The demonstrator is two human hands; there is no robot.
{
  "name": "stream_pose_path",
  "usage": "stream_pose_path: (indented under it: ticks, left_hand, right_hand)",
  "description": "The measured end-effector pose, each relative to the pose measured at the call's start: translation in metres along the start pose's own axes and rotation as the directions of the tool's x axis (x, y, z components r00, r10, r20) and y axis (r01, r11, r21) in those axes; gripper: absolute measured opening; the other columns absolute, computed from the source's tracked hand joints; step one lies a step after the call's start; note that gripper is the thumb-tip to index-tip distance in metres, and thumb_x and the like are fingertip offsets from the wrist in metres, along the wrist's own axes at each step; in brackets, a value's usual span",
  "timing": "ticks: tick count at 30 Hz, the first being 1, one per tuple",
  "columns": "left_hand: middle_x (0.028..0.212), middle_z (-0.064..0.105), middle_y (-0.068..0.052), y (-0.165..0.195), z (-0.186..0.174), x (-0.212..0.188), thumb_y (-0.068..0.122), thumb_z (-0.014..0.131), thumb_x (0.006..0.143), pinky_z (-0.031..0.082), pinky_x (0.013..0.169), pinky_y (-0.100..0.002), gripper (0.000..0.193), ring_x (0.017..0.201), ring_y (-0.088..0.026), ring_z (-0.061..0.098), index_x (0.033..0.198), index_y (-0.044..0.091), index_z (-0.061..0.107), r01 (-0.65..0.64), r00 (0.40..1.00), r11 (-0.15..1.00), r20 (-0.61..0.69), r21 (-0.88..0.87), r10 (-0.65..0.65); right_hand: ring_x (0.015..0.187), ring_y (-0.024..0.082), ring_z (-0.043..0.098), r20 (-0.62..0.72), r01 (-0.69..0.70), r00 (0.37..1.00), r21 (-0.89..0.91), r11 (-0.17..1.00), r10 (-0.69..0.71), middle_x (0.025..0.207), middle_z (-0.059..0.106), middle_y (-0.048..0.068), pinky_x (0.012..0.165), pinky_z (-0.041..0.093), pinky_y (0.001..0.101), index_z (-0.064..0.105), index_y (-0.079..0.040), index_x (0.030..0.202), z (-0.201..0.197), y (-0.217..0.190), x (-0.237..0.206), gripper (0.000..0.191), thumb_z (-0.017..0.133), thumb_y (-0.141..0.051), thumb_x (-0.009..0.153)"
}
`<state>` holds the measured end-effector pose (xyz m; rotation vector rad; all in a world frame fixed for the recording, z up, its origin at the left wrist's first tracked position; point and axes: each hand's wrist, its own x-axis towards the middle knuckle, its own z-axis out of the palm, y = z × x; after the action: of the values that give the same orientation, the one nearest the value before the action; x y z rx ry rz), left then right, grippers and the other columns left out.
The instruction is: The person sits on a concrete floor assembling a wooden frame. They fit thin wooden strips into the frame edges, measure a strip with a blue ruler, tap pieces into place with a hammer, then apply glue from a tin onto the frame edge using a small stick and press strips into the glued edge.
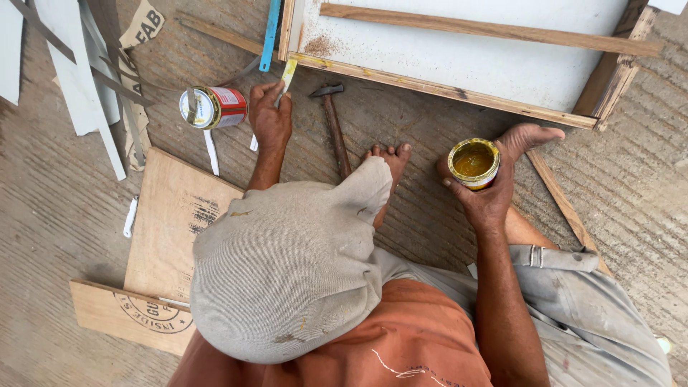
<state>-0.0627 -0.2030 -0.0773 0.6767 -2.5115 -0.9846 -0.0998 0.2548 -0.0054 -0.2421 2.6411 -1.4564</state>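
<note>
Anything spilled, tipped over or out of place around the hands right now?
One thing: the red and white can lies on its side on the concrete beside the left hand; no spill shows. The open yellow tin in the right hand is upright. Hammer lies flat.

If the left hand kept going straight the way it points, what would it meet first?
Probably the wooden frame edge of the white panel: the left hand, holding a thin strip, points up toward it. The blue strip lies close beside; depth is unclear.
</note>
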Motion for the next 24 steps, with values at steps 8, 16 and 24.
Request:
stream_pose_path:
  ticks: [8, 16, 24]
  left_hand:
    - [0.117, 0.058, -0.008, -0.005, 0.013, 0.002, 0.010, 0.074, 0.097, 0.056, 0.091, -0.031, 0.031, 0.108, -0.021, 0.060, 0.128, 0.006, 0.074, 0.086, 0.994, 0.973, -0.048, -0.214, -0.098]
    - [0.110, 0.062, -0.009, -0.015, 0.022, 0.008, 0.016, 0.073, 0.099, 0.055, 0.087, -0.035, 0.034, 0.100, -0.019, 0.063, 0.132, 0.008, 0.071, 0.143, 0.990, 0.989, -0.002, -0.034, -0.143]
    - [0.116, 0.071, -0.008, -0.007, 0.030, -0.001, 0.026, 0.070, 0.102, 0.056, 0.092, -0.033, 0.034, 0.105, -0.018, 0.068, 0.132, 0.010, 0.071, 0.237, 0.970, 0.943, 0.108, -0.234, -0.217]
  right_hand:
    - [0.136, 0.029, 0.058, 0.020, -0.032, 0.999, 0.033, 0.999, 0.031, 0.143, 0.059, 0.016, 0.118, 0.047, 0.0426, 0.043, 0.001, 0.151, 0.002, -0.004, 0.001, 0.102, 0.101, -0.022, 0.071]
    - [0.133, 0.028, 0.061, 0.027, -0.031, 0.999, 0.081, 0.996, 0.029, 0.140, 0.062, 0.013, 0.119, 0.048, 0.0415, 0.047, -0.001, 0.149, -0.002, -0.002, -0.002, 0.094, 0.100, -0.017, 0.072]
    - [0.133, 0.028, 0.060, 0.014, -0.007, 1.000, 0.079, 0.997, 0.006, 0.141, 0.060, 0.014, 0.117, 0.048, 0.0413, 0.044, 0.001, 0.151, 0.000, -0.003, 0.001, 0.099, 0.100, -0.020, 0.071]
